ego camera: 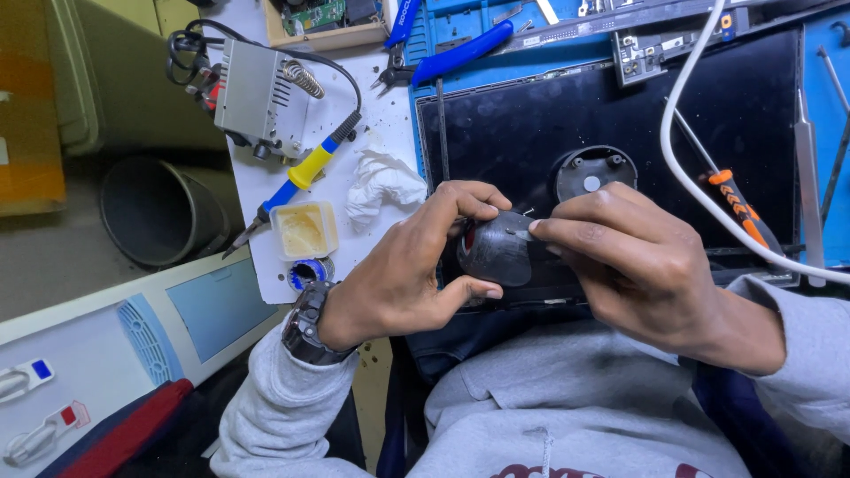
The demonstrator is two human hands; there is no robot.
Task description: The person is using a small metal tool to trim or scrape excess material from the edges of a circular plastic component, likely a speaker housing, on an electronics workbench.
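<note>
a dark laptop lid [691, 115] lies across the blue work mat [823, 80], with a round black cover [593, 173] resting on it just beyond the hands. an orange-handled screwdriver [739, 208] lies to the right, and a white cable [699, 190] curves over it and the lid. on the white board to the left sit a soldering iron [305, 168] with a yellow and blue grip, a crumpled tissue [381, 181], a small tub of flux [304, 230] and the grey soldering station [257, 88]. blue-handled pliers [447, 53] lie at the top. the left hand [407, 274] is curled round a small rounded black part [496, 252] – thumb beneath, fingers over the top – held above the lap. the right hand [637, 265] pinches its right edge with fingertips closed.
</note>
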